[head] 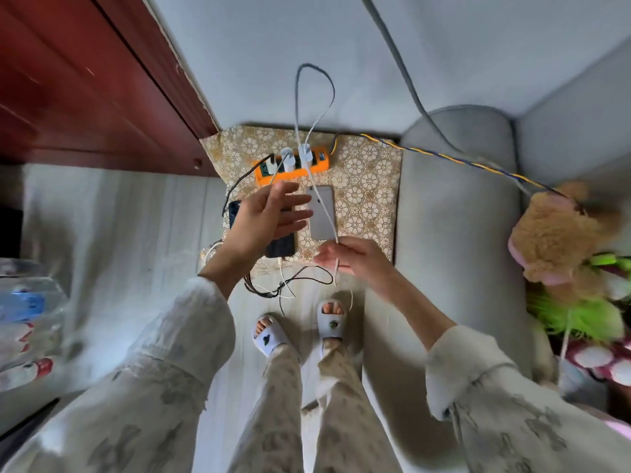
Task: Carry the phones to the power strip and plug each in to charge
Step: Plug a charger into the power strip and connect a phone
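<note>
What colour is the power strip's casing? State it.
Orange, on the power strip; clearest in the head view.

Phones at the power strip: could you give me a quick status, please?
Right hand pinches white cable; left hand open. Grey phone unplugged, dark phone cabled. Loose cables underfoot.

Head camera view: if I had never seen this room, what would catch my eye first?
Probably the bright orange power strip with white chargers, on a gold floral-patterned mat by the wall. Just below it, the right hand pinches a thin white charging cable over a flat grey phone, while the left hand hovers open.
</note>
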Demonstrator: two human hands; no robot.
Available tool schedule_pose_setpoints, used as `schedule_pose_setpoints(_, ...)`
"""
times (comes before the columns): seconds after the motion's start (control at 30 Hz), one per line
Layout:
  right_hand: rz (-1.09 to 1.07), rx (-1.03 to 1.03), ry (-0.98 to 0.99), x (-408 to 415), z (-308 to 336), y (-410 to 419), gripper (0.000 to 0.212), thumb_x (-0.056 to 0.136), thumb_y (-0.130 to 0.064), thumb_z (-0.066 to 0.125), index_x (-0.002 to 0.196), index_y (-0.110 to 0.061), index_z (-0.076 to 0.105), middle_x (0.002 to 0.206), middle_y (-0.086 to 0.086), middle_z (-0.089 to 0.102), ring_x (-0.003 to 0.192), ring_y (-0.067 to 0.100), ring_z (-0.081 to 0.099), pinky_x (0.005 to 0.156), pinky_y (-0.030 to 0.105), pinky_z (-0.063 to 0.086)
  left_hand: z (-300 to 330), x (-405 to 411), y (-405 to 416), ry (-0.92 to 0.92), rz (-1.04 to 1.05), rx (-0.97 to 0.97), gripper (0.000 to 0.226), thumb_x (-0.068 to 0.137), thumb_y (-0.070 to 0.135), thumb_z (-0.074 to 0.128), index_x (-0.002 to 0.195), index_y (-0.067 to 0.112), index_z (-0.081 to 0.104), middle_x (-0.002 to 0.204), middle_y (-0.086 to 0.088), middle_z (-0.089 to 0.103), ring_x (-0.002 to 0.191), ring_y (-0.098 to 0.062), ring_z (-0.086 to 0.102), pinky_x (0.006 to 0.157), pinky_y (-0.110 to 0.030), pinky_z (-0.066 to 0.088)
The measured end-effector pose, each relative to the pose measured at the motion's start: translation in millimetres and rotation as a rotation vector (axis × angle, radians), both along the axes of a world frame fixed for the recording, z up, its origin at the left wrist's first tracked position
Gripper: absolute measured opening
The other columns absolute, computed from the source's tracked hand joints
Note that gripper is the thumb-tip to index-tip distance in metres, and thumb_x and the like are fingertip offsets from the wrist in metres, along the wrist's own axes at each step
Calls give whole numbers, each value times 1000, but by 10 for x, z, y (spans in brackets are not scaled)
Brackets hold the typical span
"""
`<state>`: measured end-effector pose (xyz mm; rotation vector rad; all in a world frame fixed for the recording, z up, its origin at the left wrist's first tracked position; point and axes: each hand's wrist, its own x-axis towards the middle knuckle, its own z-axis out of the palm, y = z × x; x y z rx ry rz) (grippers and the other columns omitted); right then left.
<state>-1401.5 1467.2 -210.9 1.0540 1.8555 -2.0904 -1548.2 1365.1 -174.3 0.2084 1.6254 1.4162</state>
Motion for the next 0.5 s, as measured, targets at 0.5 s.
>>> schedule_pose_setpoints(0.5, -254, -318, 243, -535, 1126, 314, 35, 96, -35, 39, 100, -8, 61, 94, 9, 71, 83, 17, 71, 77, 27, 57, 668, 179, -169, 163, -259, 35, 19, 93, 2, 42, 86, 5, 59, 80, -11, 67, 64, -2, 68, 76, -28, 54)
